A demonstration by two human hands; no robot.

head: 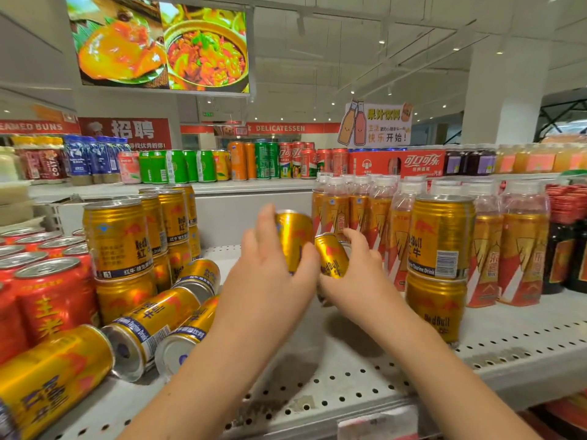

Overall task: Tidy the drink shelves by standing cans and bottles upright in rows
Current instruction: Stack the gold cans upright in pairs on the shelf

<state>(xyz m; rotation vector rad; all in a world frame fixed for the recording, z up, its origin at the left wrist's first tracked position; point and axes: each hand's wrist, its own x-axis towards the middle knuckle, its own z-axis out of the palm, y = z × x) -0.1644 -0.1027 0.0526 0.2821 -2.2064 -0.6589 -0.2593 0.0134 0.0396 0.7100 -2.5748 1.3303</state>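
Note:
My left hand (273, 271) grips a gold Red Bull can (293, 236), held roughly upright above the white perforated shelf (349, 379). Just to its right, my right hand (355, 274) holds a second gold can (332, 255), tilted, its base hidden by my fingers. Both cans hang over the shelf's open middle. Several gold cans lie on their sides (152, 325) at the left, one (50, 379) near the front edge. Upright stacked gold cans (119, 239) stand behind them. A two-high gold stack (440, 239) stands at the right.
Red cans (47, 290) fill the far left. Gold-labelled bottles (371, 211) stand in rows at the back right, dark bottles (563, 249) beyond them. A higher shelf behind carries mixed soda cans (254, 160) and a red Coca-Cola box (397, 163). A price tag (378, 423) sits on the front edge.

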